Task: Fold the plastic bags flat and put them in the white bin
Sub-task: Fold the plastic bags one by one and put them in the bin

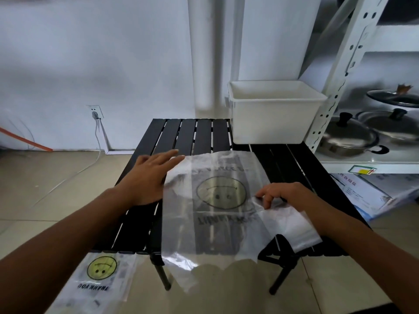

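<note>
A clear plastic bag (210, 223) with a yellow smiley print lies spread on the black slatted table (188, 137), its near end hanging over the front edge. My left hand (147, 177) rests flat and open on the table, fingertips touching the bag's far left corner. My right hand (283, 196) pinches the bag's right edge, where a folded flap sticks out to the right. The white bin (274, 130) stands at the table's far right corner. A second smiley bag (95, 284) lies on the floor at the near left.
A white metal shelf rack (340, 87) stands right of the table, holding steel pots with lids (353, 137). Papers (367, 196) lie under the shelf. A wall socket with a cable (96, 116) is at the left.
</note>
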`<state>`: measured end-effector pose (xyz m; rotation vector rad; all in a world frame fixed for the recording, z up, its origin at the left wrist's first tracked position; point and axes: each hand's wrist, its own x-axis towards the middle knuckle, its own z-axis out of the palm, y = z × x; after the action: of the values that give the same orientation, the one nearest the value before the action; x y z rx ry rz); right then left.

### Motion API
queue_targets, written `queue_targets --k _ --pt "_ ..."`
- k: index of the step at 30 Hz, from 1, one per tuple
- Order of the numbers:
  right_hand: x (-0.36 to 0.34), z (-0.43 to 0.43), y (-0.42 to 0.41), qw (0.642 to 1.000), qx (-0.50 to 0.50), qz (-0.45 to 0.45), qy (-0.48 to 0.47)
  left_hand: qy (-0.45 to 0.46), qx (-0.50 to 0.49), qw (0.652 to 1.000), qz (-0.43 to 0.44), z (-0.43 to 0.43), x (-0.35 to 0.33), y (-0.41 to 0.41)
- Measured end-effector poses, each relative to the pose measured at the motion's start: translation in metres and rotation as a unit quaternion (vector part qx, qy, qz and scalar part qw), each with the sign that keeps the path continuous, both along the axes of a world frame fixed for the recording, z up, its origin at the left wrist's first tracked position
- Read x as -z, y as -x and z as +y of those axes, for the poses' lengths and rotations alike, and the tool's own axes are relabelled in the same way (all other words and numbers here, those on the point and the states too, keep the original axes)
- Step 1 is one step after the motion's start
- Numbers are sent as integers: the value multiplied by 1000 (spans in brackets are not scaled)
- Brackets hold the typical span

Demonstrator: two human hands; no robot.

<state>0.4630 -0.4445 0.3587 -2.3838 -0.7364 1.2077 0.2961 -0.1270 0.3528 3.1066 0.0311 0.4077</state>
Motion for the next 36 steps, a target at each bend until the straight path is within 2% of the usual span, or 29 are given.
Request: queue_targets --k 2,4,6,7,9,11,12,14,16,18,20,22,24,28,31,34,36 --pt "2 -15 5 996 8 -10 -90 46 38 998 14 -8 1 23" --pt "1 -24 12 970 43 -123 -205 14 106 994 9 -23 0 53" --pt "3 -39 17 938 -51 -238 -247 -14 165 986 -17 -40 2 75" --pt "5 -41 18 928 -78 -264 -250 -16 190 981 -39 -46 3 82" --pt "6 -36 14 931 -75 -243 -261 0 241 968 -67 -58 6 89" --pt "5 -33 14 945 -18 -171 -279 11 283 958 -51 -67 6 89" --pt "3 -35 17 943 -25 -153 -294 20 287 957 -39 -68 4 88" --pt "4 -38 22 927 -89 -178 -318 54 260 964 -12 -64 1 85" --pt "7 -43 25 925 -135 -181 -305 100 210 972 5 -55 0 85" --pt "8 -45 26 929 -143 -192 -282 217 134 967 21 -53 2 88" --pt "6 -44 30 930 -157 -190 -272 360 59 931 29 -58 0 88" --pt "-3 -42 37 924 -143 -162 -316 450 13 893 5 -62 -3 81" --pt "-5 -39 36 925 -66 -127 -351 526 -43 849 -20 -61 -6 69" --pt "-3 -28 31 926 94 -127 -342 546 -143 820 -96 -61 -10 40" --pt "-4 -18 27 917 163 -111 -346 532 -158 823 -121 -65 -14 21" --pt "-8 -10 24 905 227 -99 -345 530 -203 818 -91 -61 -13 5" --pt "-10 -6 20 905 245 -107 -332 479 -271 833 -57 -53 -14 -5"
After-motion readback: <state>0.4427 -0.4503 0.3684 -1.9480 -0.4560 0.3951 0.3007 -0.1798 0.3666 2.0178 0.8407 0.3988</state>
